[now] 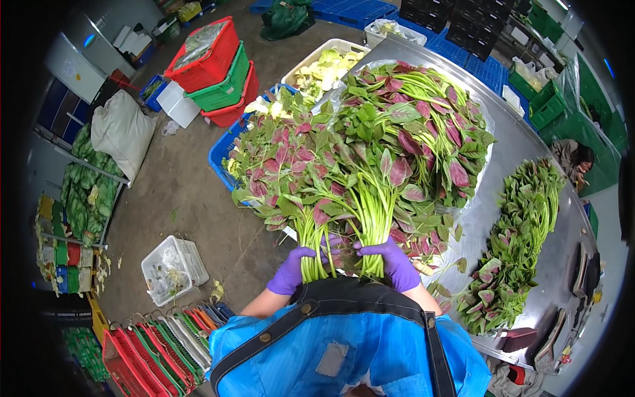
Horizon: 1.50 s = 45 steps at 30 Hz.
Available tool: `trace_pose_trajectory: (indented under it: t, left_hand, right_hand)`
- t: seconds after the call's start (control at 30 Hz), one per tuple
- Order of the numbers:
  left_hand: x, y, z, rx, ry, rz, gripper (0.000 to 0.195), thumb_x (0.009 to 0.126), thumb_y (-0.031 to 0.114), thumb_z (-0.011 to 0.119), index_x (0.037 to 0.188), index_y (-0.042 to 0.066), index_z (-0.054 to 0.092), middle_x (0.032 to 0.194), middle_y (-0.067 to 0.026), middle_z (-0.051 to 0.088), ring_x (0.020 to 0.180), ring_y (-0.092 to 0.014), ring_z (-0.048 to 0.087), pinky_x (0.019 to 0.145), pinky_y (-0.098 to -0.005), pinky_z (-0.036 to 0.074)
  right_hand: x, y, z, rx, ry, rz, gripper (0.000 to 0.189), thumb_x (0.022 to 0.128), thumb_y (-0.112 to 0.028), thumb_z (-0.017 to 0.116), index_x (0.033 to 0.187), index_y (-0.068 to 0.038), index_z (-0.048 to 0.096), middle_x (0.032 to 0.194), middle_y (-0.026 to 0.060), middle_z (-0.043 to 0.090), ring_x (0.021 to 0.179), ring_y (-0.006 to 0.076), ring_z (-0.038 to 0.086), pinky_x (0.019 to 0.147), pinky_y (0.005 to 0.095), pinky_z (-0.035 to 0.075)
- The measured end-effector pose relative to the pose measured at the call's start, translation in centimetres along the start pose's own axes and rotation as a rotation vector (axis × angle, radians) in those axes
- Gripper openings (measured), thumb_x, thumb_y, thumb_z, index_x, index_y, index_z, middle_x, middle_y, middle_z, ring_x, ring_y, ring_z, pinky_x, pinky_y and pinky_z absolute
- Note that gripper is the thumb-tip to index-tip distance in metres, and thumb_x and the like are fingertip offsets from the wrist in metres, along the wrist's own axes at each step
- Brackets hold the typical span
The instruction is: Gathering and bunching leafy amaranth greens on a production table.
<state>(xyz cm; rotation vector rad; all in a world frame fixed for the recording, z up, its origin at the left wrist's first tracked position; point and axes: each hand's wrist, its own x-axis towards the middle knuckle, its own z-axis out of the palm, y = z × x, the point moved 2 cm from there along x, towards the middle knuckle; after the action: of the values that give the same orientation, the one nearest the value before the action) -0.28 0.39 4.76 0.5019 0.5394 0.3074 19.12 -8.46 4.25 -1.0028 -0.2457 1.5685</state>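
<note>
Both hands wear purple gloves. My left hand (292,268) grips a smaller bunch of leafy red-and-green amaranth stems (310,238). In my right hand (392,260) is a thicker bunch of amaranth (372,213), held around the lower stems. The two bunches stand side by side close to my apron, leaves pointing away from me. Beyond them, a large heap of amaranth (412,129) lies on clear plastic on the metal table (516,134). Loose leaves (283,154) pile over a blue crate (218,156) at the left. A row of amaranth bunches (516,238) lies at the right.
Stacked red and green crates (218,84) stand on the floor at the upper left. A cream crate (297,69) holds pale leaves beside the table. A white basket (196,260) stands lower left. Another person (570,159) is beyond the table's right edge.
</note>
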Motion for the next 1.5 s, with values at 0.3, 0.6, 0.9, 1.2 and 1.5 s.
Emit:
trace_pose_trajectory:
  t: [0.3, 0.6, 0.9, 1.2, 1.5]
  left_hand:
    - [-0.9, 3.0, -3.1, -0.172, 0.119, 0.421, 0.055, 0.077, 0.009, 0.057, 0.129, 0.003, 0.038, 0.091, -0.0047, 0.055, 0.073, -0.015, 0.054, 0.065, -0.0271, 0.047]
    - [0.2, 2.9, -1.6, 0.023, 0.123, 0.412, 0.053, 0.076, 0.007, 0.060, 0.125, 0.004, 0.039, 0.092, -0.0092, 0.057, 0.081, -0.020, 0.057, 0.072, -0.0329, 0.050]
    - [1.6, -3.9, 0.1, -0.105, 0.010, -0.182, 0.046, 0.082, 0.008, 0.048, 0.126, -0.002, 0.039, 0.114, -0.0177, 0.056, 0.104, -0.026, 0.056, 0.092, -0.0376, 0.044]
    - [1.8, -4.6, -0.9, -0.161, -0.009, -0.173, 0.043, 0.083, 0.010, 0.045, 0.123, -0.003, 0.041, 0.111, -0.0133, 0.058, 0.103, -0.024, 0.056, 0.092, -0.0370, 0.044]
    - [1.9, -6.0, -6.4, -0.012, 0.047, -0.137, 0.053, 0.080, 0.010, 0.041, 0.131, -0.003, 0.035, 0.130, -0.0166, 0.044, 0.120, -0.027, 0.043, 0.104, -0.0410, 0.028]
  right_hand:
    - [-4.8, -6.1, -2.4, 0.177, -0.160, -0.238, 0.048, 0.060, 0.003, 0.069, 0.106, 0.002, 0.055, 0.079, 0.0119, 0.064, 0.069, 0.0227, 0.063, 0.065, 0.0324, 0.052]
    - [-2.8, -6.1, -0.6, -0.167, 0.072, -0.325, 0.044, 0.064, -0.004, 0.074, 0.103, 0.002, 0.054, 0.080, 0.0111, 0.064, 0.068, 0.0193, 0.062, 0.063, 0.0285, 0.051]
    - [-0.3, 2.2, 0.1, -0.398, -0.042, -0.043, 0.041, 0.070, -0.005, 0.072, 0.109, -0.002, 0.057, 0.098, 0.0033, 0.062, 0.090, 0.0137, 0.057, 0.083, 0.0269, 0.043]
    - [0.6, 4.6, -0.8, -0.363, -0.096, -0.033, 0.052, 0.071, -0.008, 0.073, 0.117, -0.002, 0.051, 0.109, 0.0045, 0.059, 0.101, 0.0155, 0.054, 0.090, 0.0285, 0.040]
    - [0.3, 3.7, -0.1, -0.223, -0.025, -0.096, 0.060, 0.066, 0.000, 0.073, 0.120, -0.001, 0.048, 0.111, 0.0059, 0.058, 0.101, 0.0170, 0.054, 0.090, 0.0300, 0.042]
